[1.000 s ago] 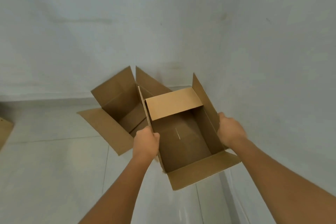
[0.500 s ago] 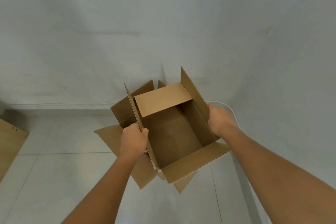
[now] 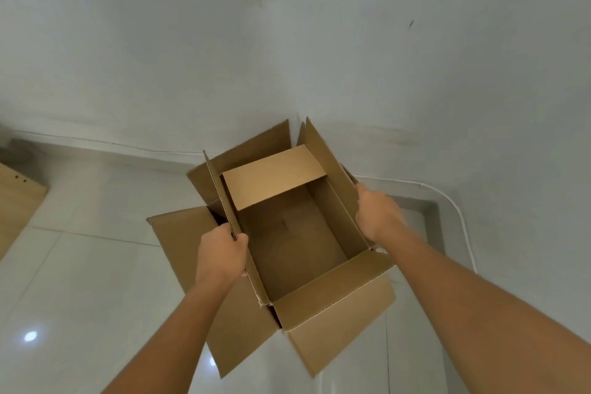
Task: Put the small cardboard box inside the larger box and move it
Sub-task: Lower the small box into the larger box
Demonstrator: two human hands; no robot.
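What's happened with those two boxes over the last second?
The small cardboard box, carried in both hands, has travelled left from beside the larger box to right over its opening, now hiding most of it; whether it is already partly inside I cannot tell. The left hand and right hand kept the same grips on its side flaps. The larger box stayed on the floor, and the small box's flaps stayed open.

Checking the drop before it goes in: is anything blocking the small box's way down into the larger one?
Nothing visible does. The small box, held by the left hand and right hand, sits over the larger box, whose flaps are spread open.
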